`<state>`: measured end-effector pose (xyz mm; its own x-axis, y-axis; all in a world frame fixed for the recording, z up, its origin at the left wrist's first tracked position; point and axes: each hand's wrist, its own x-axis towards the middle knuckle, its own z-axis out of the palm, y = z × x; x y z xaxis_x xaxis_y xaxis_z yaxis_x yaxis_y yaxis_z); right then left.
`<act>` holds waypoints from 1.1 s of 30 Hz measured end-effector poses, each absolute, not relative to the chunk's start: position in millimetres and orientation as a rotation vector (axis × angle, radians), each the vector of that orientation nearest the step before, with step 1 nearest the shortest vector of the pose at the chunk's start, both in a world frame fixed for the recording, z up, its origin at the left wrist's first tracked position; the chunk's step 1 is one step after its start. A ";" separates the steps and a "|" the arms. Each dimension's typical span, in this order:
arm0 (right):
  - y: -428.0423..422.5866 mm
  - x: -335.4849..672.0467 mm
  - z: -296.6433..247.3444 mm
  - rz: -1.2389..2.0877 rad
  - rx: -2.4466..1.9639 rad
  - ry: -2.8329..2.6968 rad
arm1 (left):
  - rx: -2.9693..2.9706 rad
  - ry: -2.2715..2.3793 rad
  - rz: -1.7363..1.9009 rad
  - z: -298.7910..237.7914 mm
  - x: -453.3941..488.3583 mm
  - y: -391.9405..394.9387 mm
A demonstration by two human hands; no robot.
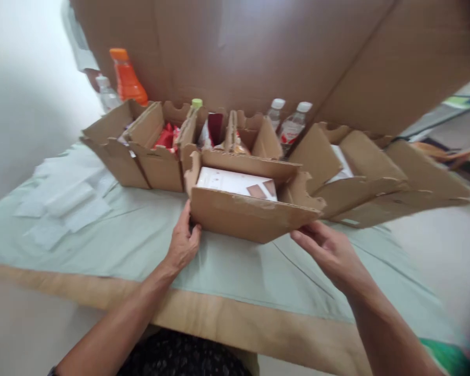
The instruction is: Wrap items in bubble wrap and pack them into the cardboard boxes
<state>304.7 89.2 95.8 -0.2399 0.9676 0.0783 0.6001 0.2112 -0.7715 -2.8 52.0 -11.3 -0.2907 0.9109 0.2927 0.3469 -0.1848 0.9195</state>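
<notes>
One open cardboard box [254, 216], held at both ends — left hand [183, 240] with its grip on the left end, right hand [331, 250] with its grip at the lower right corner. Contents: a white carton [227, 180] with brown squares. Desk [258, 324], spread with a pale green cloth [235, 271]. Behind: more cardboard boxes [164, 172], one containing red packets [166, 137]. At left: white sheets [70, 193], loosely piled. Rear — orange bottle [130, 83], upright cardboard panel [238, 52].
</notes>
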 end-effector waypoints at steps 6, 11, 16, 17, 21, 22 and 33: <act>56.1 308.5 12.8 0.616 -1.555 -1.976 | 1.418 1.588 1.472 -2.0 -10.1 50.0; 29.2 300.7 -40.7 0.336 -1.376 -2.168 | 1.669 1.949 1.477 15.7 -81.8 7.0; 28.8 298.1 -39.0 0.290 -1.345 -2.168 | 1.548 2.645 1.266 28.4 -212.2 -26.0; 29.7 297.1 -37.0 0.278 -1.335 -2.171 | 1.499 2.709 1.257 28.9 -232.2 -27.0; 28.8 292.2 -32.3 0.221 -1.310 -2.201 | 1.372 2.860 1.195 26.0 -276.1 -14.6; 27.7 291.4 -31.9 0.203 -1.308 -2.206 | 1.361 2.878 1.167 25.1 -280.9 -8.8; 27.4 291.6 -37.7 -0.013 -1.255 -2.192 | 1.397 2.730 1.800 67.9 -249.1 -41.4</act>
